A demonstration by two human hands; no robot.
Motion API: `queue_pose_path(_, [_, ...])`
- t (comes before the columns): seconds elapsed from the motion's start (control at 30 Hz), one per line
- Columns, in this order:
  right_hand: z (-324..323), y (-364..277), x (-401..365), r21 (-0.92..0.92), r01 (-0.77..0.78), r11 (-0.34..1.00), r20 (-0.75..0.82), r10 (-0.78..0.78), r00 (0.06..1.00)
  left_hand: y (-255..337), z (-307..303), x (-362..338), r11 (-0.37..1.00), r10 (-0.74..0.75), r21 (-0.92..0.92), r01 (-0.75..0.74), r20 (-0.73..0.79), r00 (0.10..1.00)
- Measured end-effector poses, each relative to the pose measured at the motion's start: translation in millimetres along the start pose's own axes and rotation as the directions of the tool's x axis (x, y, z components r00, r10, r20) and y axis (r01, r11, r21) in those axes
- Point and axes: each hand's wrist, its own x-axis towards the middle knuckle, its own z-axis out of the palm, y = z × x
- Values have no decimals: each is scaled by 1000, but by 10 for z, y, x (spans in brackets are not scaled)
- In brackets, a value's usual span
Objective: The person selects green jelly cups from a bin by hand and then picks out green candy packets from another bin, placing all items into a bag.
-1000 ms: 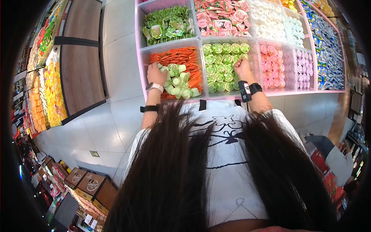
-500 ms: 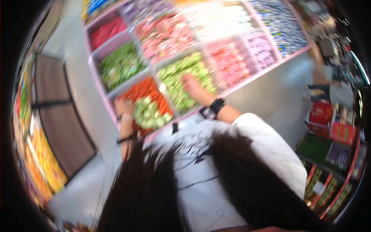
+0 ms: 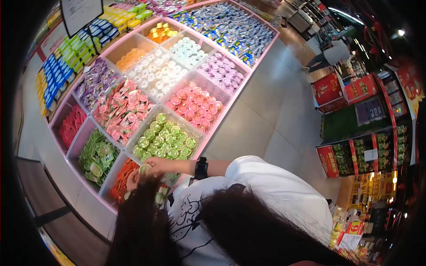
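Note:
A small pale-green lidded cup (image 3: 144, 169), like a jelly cup, is pinched in the fingers of my right hand (image 3: 156, 165). Close by, my left hand (image 3: 133, 181) has its fingers curled against the cup's lower left side; dark hair partly covers this hand. Both hands are over the bin of orange-red wrapped pieces (image 3: 120, 178). More pale-green cups (image 3: 161, 195) lie in that bin, partly behind the hair. Just beyond my right hand is a bin full of green jelly cups (image 3: 166, 139).
Pink-edged dividers separate bins of pink cups (image 3: 195, 104), purple cups (image 3: 221, 73), white cups (image 3: 157, 71) and green wrapped sweets (image 3: 98, 155). A sign (image 3: 82, 15) stands at the far left. Red boxes (image 3: 328, 91) and a person (image 3: 335, 53) are across the aisle at right.
My right hand has left the green-cup bin and come beside my left hand, with a green cup in its fingers. My left hand has lifted from the bin's left side. The head view has turned.

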Motion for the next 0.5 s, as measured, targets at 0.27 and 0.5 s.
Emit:
queue_pose_path(0.27, [-335,-216,-40,72,-74,995,-257,91,962,564,397,-502,974,180,197,-110,-382,907])
queue_pose_path(0.5, [-976,-10,52,85,-125,988,-569,151,809,258,109,-803,843,187,502,190,-606,773])
